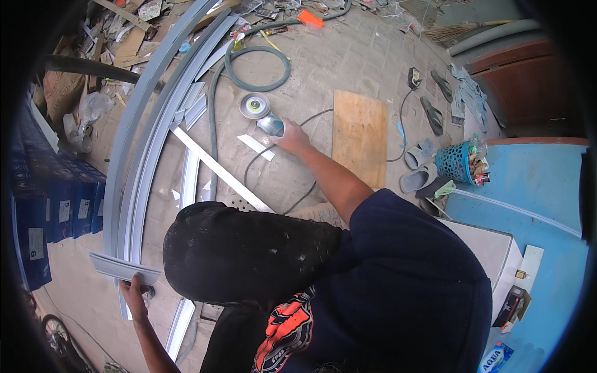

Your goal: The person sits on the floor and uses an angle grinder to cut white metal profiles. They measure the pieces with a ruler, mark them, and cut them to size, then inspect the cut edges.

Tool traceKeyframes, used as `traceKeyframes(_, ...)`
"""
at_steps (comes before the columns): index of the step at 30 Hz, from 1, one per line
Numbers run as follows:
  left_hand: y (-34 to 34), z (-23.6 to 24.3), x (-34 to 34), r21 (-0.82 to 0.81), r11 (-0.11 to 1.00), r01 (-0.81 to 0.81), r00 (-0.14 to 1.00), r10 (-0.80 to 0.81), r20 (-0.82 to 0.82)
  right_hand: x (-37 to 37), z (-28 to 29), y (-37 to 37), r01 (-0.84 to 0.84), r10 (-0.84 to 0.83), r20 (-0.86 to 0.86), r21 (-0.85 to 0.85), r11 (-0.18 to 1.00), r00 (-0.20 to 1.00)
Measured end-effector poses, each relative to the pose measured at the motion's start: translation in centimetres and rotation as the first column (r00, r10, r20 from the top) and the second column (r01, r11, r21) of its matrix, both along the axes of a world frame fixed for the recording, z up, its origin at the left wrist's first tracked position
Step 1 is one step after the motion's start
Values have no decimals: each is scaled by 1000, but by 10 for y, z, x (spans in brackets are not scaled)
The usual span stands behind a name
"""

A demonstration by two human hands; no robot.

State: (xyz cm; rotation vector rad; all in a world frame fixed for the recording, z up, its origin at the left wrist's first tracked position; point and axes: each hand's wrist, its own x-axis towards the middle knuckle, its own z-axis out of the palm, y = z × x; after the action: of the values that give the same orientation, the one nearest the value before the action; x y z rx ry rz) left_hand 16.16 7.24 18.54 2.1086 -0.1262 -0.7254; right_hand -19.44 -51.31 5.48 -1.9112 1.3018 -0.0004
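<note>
A bundle of long grey profiles (116, 161) sweeps in a curve from beside the left hand (132, 293) to well beyond it. Stacked blue cardboard boxes (31, 186) stand farther out to that hand's left. A grey-green hose (212, 124) runs to the left of the right hand (293, 137) and coils into a loop beyond it. The rectangular wooden board (359, 140) lies flat just right of the right hand, while a narrow white strip (217, 168) slants across the floor between the two hands. Well to the right of the right hand is a perforated teal basket (453, 160) filled with litter. The left hand pinches the lower edge of a short grooved profile piece (124, 267), which overlaps the near ends of the bundle from this view. The right hand is curled around the body of an angle grinder (270, 124), its round disc toward the far left; some fingers are hidden. A small white offcut (255, 147) lies just left of the right hand.
</note>
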Motion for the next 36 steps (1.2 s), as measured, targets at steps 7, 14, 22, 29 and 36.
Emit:
traceKeyframes(7,-11,65,-61,-298,898,-325,945,321,-64,-6,-7,17,-91,93,8,-137,986,996)
traceKeyframes(14,-39,82,-79,-295,891,-346,927,374,43,-48,-57,28,-88,66,-62,-507,857,996)
traceKeyframes(22,-55,105,-77,-483,814,-322,925,379,23,-85,6,120,-495,528,245,-185,849,813)
traceKeyframes(29,-46,121,-72,-536,796,-282,925,374,69,-143,-6,134,-656,667,55,263,708,743)
traceKeyframes(36,-16,102,-47,-498,784,-370,911,412,-29,-175,-10,150,-670,651,192,55,740,734)
